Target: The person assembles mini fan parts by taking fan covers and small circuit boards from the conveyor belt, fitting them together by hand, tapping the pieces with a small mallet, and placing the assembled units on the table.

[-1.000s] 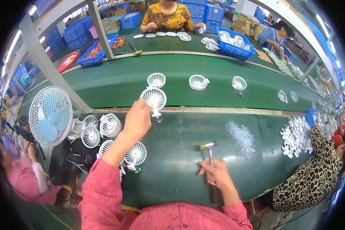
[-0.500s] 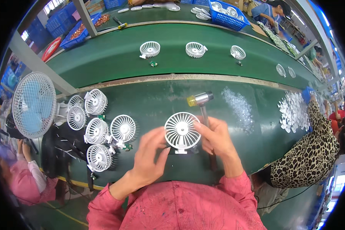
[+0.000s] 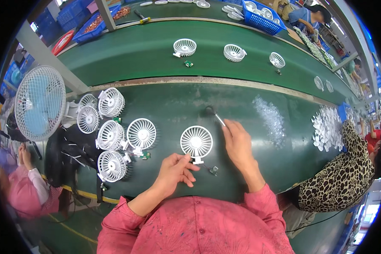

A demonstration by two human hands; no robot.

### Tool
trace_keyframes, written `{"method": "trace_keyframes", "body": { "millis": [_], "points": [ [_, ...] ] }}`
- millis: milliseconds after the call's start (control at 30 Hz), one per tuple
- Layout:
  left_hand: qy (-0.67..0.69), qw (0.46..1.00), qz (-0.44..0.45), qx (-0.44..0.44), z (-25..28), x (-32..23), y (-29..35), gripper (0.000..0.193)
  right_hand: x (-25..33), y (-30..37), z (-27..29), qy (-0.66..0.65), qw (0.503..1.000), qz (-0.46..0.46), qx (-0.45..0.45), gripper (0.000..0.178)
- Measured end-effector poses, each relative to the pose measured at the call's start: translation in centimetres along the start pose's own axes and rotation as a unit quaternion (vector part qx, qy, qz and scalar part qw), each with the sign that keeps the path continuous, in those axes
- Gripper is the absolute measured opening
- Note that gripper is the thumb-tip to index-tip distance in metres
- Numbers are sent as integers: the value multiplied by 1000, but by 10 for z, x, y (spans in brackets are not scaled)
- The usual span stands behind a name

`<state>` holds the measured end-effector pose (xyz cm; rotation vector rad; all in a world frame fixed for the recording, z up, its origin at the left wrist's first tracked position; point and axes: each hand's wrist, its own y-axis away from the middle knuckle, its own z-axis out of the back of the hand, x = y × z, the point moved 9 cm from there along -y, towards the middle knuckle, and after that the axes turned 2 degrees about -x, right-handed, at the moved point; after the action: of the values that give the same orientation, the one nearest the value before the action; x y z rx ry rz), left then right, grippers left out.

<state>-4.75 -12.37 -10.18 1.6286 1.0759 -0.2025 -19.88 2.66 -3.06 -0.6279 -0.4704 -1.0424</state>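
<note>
One fan cage (image 3: 196,142): likely light, stiff, brittle; best held by rim (image 3: 212,142). Your right hand (image 3: 240,144) holds a hammer (image 3: 219,119); left hand (image 3: 173,171) loosely spread by the stem (image 3: 197,161).

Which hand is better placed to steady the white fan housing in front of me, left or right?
Probably the left hand: its fingertips are at the lower edge of the white fan housing, and it seems to grip nothing. The right hand is taken up with the hammer.
</note>
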Motion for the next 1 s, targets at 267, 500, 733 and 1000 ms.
{"method": "trace_keyframes", "body": {
  "millis": [267,500,733,1000],
  "points": [
    [-545,646,-531,-53,-41,-80,62,46,28,32,4,-71,994,18,80,16],
    [-651,589,-479,-9,-57,-61,38,44,17,69,-38,-185,919,-212,277,15],
    [-617,633,-468,5,-58,-61,26,30,9,78,-51,-268,900,-222,263,15],
    [-594,665,-452,-28,-50,-71,22,30,22,73,-36,-197,930,-204,236,18]
  ]
}}
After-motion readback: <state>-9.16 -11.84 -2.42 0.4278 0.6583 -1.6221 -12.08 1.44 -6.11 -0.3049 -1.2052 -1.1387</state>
